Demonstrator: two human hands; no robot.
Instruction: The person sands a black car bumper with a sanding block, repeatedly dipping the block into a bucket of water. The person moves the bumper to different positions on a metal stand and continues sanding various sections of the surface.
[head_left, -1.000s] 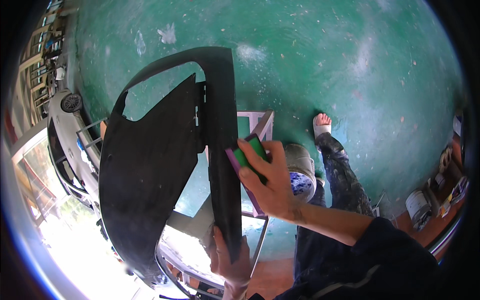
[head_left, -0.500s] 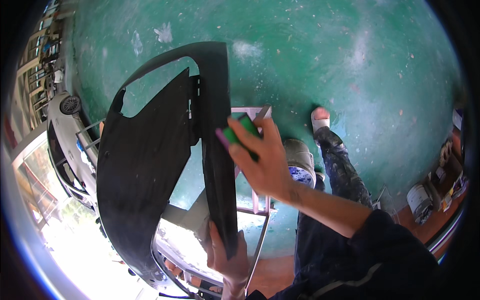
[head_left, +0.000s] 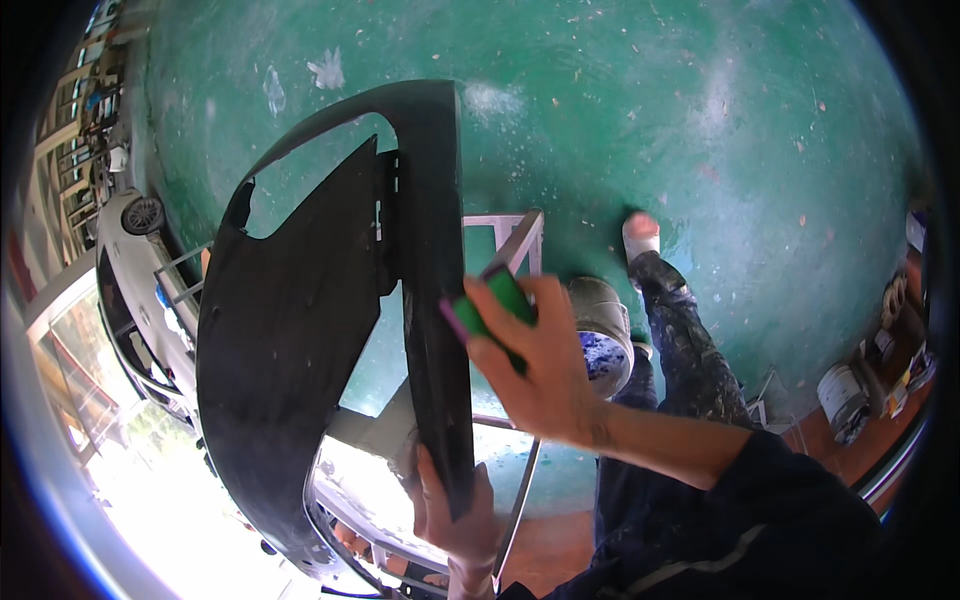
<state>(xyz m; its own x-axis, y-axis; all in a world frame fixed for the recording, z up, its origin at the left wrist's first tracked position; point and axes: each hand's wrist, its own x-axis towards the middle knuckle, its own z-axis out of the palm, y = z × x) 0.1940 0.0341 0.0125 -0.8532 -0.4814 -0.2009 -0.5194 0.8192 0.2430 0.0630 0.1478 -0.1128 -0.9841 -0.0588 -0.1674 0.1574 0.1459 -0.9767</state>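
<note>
A large black car body panel (head_left: 285, 330), curved and with an opening near its far end, lies across a metal stand (head_left: 525, 240). My right hand (head_left: 540, 365) is closed around a green sanding block (head_left: 508, 300) with a purple layer on its face. That purple side rests against the right edge of the panel's long strip. At the strip's near end my left hand (head_left: 455, 515) grips the panel, thumb and fingers on either side.
A bucket (head_left: 600, 310) with blue-white contents stands right of the stand, near my legs and foot (head_left: 641, 228). A silver car (head_left: 150, 290) is at the far left. A white pail (head_left: 842, 395) and clutter sit at the right wall. The floor (head_left: 620, 110) is green.
My right hand and the sanding block have slid nearer to me along the strip's right edge. My left hand keeps its hold at the near end.
</note>
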